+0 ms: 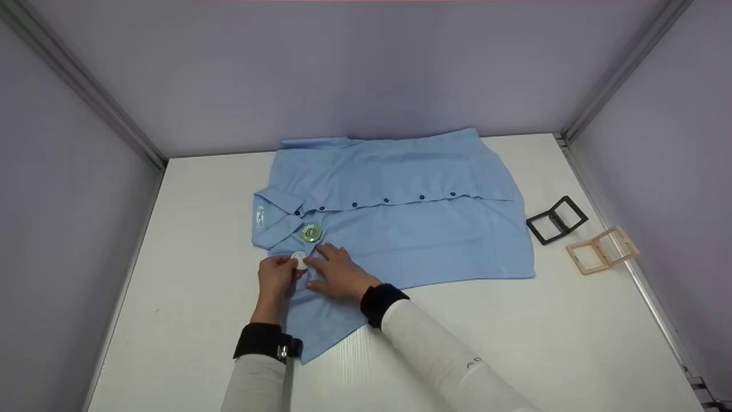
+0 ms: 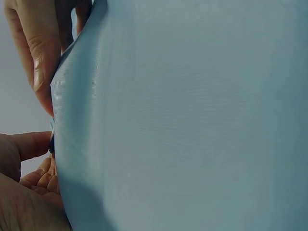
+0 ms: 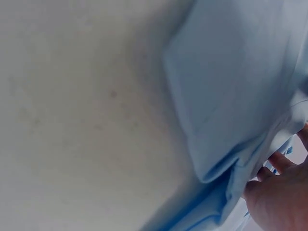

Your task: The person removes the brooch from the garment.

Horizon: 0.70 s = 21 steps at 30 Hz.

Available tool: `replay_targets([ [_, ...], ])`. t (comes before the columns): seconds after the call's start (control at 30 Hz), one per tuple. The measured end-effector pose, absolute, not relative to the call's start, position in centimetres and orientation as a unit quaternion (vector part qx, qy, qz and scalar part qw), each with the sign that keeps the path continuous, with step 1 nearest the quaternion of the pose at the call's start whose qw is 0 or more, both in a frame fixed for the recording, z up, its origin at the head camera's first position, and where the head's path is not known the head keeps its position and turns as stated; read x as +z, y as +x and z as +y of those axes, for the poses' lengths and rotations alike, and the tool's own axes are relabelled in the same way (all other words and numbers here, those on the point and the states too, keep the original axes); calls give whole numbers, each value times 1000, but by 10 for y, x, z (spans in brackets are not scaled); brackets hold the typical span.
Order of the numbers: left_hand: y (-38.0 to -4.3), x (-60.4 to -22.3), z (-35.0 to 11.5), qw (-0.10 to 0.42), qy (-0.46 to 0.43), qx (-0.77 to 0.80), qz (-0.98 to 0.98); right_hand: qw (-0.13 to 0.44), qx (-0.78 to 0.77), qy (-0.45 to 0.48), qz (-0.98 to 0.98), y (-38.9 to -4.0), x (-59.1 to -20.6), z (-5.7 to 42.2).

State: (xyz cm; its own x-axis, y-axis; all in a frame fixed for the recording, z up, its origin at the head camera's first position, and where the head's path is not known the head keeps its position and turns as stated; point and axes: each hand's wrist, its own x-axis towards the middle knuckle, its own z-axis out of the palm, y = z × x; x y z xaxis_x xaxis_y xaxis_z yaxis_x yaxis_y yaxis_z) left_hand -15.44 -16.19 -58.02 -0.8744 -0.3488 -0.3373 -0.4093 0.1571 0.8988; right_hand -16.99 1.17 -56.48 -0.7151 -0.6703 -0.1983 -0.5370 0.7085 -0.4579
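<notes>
A light-blue short-sleeved shirt [image 1: 434, 240] lies spread out, collar to the left. Beside the collar, a green round badge [image 1: 311, 233] sits on its front. Just below that, my left hand [image 1: 275, 277] pinches a white round badge [image 1: 299, 261] between thumb and fingers, against the cloth. My right hand [image 1: 341, 276] reaches in from the right, its forefinger at the badge's edge and its thumb lower on gathered fabric. In the left wrist view, raised shirt cloth [image 2: 192, 120] covers most of the picture. The badge's back is hidden in the head view.
Two small hinged frames, one black [image 1: 557, 220] and one of light wood [image 1: 603, 250], stand right of the shirt's hem. The white table [image 1: 200, 229] is bounded by grey panels [image 1: 366, 68] at the back and both sides.
</notes>
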Motion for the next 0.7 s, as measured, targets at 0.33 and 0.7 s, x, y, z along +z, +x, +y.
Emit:
replay_targets([
  [0.33, -155, -582, -163, 24, -248, 600, 760, 189, -196, -333, 903, -172, -563, 12],
  [0.7, -155, -583, -162, 28, -246, 580, 776, 188, -209, -335, 899, -173, -569, 15],
])
